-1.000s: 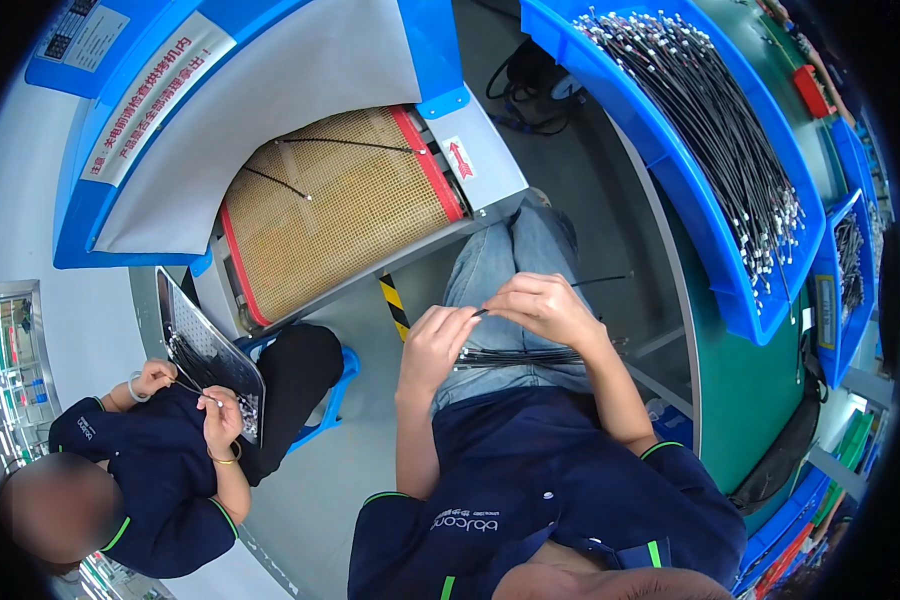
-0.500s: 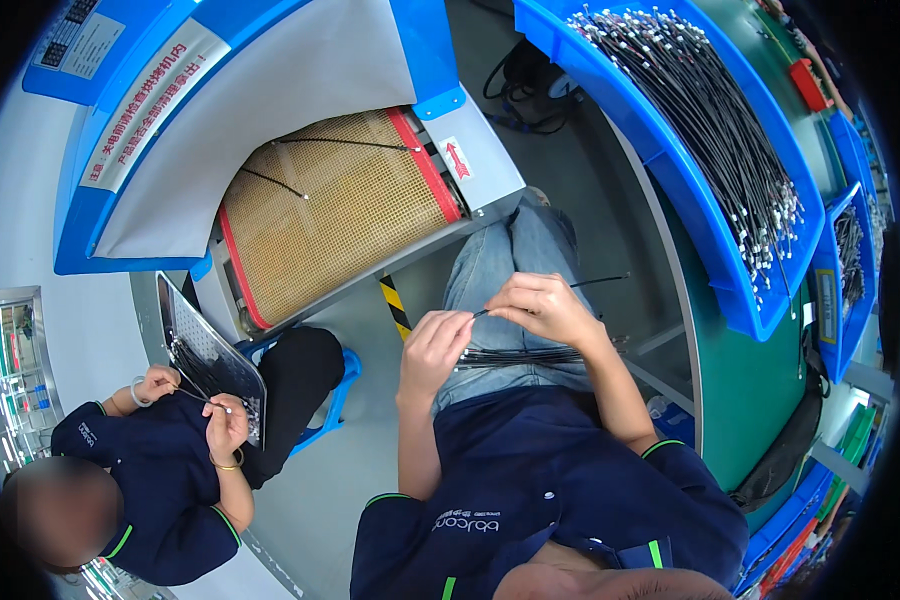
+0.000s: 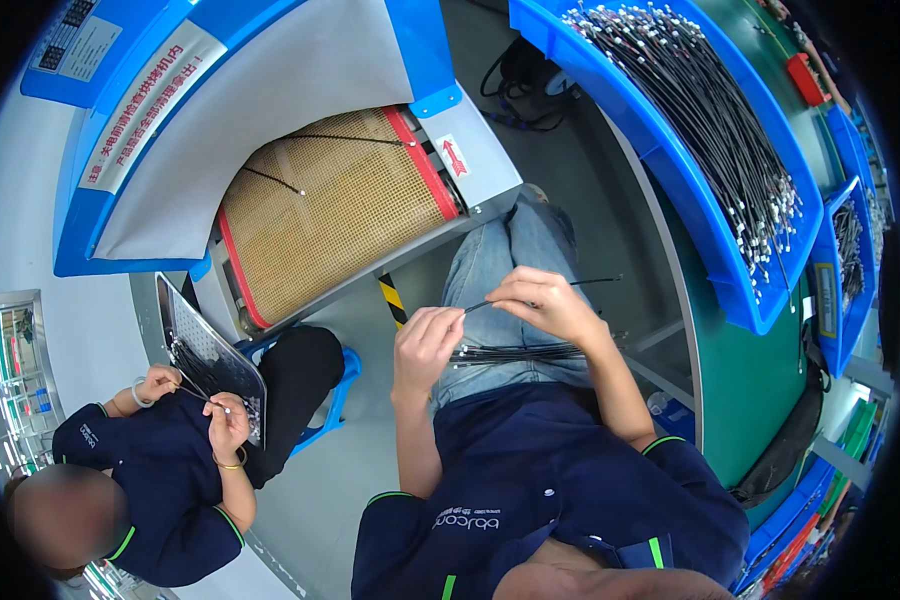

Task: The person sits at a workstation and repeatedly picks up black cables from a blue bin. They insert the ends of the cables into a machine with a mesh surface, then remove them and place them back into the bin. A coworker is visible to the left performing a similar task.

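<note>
Near the middle of the frame, over the person's lap, both hands hold one thin black cable (image 3: 545, 290). The left hand (image 3: 427, 345) has its fingers pinched together on the cable's near end at about the centre of the frame. The right hand (image 3: 542, 303), just to the right and slightly higher, has its fingers closed on the cable's middle stretch. The cable's long axis runs nearly level across the frame, rising a little toward the right; its free tip points to the right edge, past the right hand, over the grey floor.

Below the hands, a bundle of black cables (image 3: 515, 353) lies across the jeans-clad thighs, also running left to right, close under the held cable but apart from it.

To the upper right, a long blue tray (image 3: 670, 180) holds many more black cables with metal ends (image 3: 720, 130). In the upper left of centre sits a woven tan conveyor belt (image 3: 335, 215) with red edges under a blue hood.

At lower left, another person in a dark shirt sits holding a dark perforated tray (image 3: 210, 360).
</note>
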Available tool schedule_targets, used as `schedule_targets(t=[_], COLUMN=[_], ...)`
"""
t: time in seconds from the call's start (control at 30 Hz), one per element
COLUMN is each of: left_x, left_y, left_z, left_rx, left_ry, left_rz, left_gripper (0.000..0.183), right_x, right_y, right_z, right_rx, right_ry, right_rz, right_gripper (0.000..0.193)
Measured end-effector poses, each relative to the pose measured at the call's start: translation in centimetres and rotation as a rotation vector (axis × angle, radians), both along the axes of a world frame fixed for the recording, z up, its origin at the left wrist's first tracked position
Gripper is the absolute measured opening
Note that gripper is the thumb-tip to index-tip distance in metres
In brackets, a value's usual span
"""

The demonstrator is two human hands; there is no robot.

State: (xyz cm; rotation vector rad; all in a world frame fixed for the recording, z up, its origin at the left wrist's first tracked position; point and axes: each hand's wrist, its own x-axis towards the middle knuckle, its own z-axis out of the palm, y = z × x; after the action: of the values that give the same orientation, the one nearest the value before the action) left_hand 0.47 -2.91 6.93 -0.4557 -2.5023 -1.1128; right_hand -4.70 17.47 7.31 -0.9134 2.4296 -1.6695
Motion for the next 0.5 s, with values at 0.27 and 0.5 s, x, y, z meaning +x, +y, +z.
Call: schedule_targets(t=[0.27, 0.5], left_x=[-0.4, -0.6], left_y=[-1.8, -2.4], left_z=[-0.3, -0.9], left_rx=[-0.038, 0.064], left_ry=[-0.092, -0.185], left_rz=[0.069, 0.135], left_gripper=[0.013, 0.012], right_x=[-0.5, -0.9], right_y=[2.6, 2.0], right_z=[0.4, 0.6], right_rx=[0.147, 0.200], right_ry=[-0.054, -0.033], right_rz=[-0.079, -0.101], right_gripper=[0.013, 0.010])
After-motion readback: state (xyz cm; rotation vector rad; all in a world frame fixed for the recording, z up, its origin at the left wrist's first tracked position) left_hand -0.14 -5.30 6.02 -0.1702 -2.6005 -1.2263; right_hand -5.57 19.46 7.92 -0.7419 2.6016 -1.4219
